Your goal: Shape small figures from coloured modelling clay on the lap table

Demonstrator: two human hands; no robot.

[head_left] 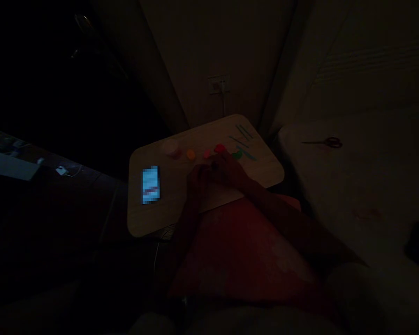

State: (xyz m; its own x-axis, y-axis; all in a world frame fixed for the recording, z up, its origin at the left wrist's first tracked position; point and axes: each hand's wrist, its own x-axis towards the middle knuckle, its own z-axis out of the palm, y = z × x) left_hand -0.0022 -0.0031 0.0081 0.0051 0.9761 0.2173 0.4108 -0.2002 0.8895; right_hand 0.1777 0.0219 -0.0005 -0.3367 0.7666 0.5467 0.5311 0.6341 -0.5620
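The scene is very dark. My left hand (197,177) and my right hand (226,170) are close together over the near edge of a small wooden table (171,195), fingers curled in. Whatever lies between them is too dark to name. Just beyond the fingers are a red piece (219,148), a pink piece (206,153) and an orange round piece (190,155). A green piece (237,154) lies right of my right hand, beside a bluish-green strip (246,153). Several thin green strips (243,132) are farther back. At the left rear stands a pale, round, blurred thing (171,147).
A phone (150,185) with a lit screen lies on the table's left side. Behind the table is a wall socket (219,85) with a plugged-in cable. Scissors (328,142) rest on a pale surface (352,181) to the right. Red cloth (237,251) is below the table edge.
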